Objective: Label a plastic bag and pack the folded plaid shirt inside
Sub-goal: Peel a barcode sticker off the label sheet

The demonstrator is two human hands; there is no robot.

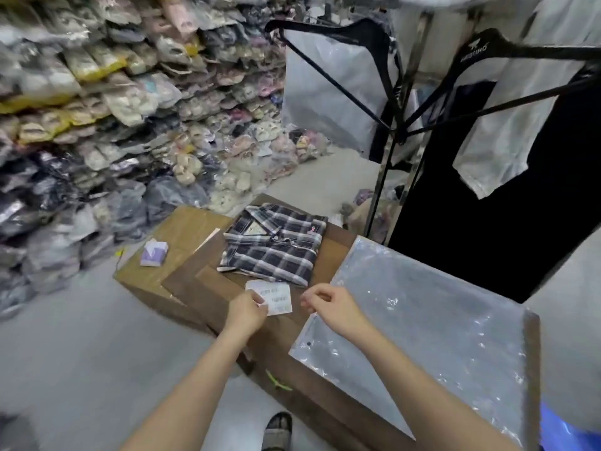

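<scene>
A folded plaid shirt (pixel 273 244) in dark blue and white lies on a brown cardboard box (pixel 208 288). Just in front of it a white label sheet (pixel 276 297) rests on the box. My left hand (pixel 247 312) pinches the sheet's left edge. My right hand (pixel 328 304) hovers to the right of the sheet, fingers curled with thumb and forefinger together; whether it holds a sticker I cannot tell. A stack of clear plastic bags (pixel 432 323) lies flat on the box at the right, under my right wrist.
A small purple tissue pack (pixel 153 253) sits on a lighter box (pixel 175 242) at the left. Bagged garments (pixel 113 109) are piled high at the back left. Black hangers (pixel 341 56) and hanging clothes (pixel 507 131) stand at the right. My sandalled foot (pixel 278 431) is below.
</scene>
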